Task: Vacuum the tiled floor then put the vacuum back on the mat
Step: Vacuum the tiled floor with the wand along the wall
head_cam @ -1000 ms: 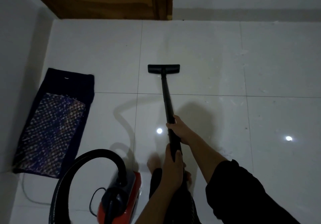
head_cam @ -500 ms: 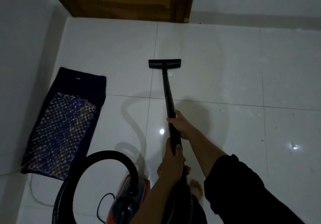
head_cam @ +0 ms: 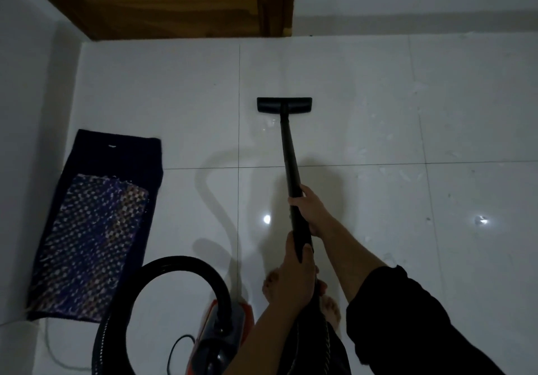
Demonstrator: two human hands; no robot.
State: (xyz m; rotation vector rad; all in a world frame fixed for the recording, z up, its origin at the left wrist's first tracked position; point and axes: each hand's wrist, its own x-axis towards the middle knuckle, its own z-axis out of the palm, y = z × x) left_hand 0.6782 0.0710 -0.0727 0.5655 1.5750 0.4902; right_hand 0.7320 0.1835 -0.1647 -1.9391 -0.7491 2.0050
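Head view. Looked down on a white tiled floor [head_cam: 378, 112] in dim light. Held the black wand [head_cam: 288, 153] of the vacuum with both hands. Wrapped the right hand [head_cam: 310, 208] round the wand at about its middle, with the fingers curled fully round the tube. Closed the left hand [head_cam: 295, 275] round the wand lower down, nearer to the body, just behind the right hand but apart from it, also with the fingers curled tight on the tube. Rested the flat black floor nozzle [head_cam: 284, 105] on a tile ahead, just to the right of a grout line and well short of the wooden door [head_cam: 174, 2] at the top. Found the red vacuum body [head_cam: 224, 334] on the tiles at the bottom, to the left of the hands, near the closest corner of the mat but apart from it. Found the black hose [head_cam: 180, 261] rising from that body in a wide arch. Found the dark blue mat [head_cam: 96, 229] flat on the floor along the left wall [head_cam: 26, 112], with a patterned woven part on its near half. Noted a pale cord [head_cam: 52, 354] on the tiles below the mat. Stood with 2 bare feet [head_cam: 332, 310] on the tiles under the hands, partly hidden by the left arm. Wore a black sleeve [head_cam: 407, 316] on the right arm.
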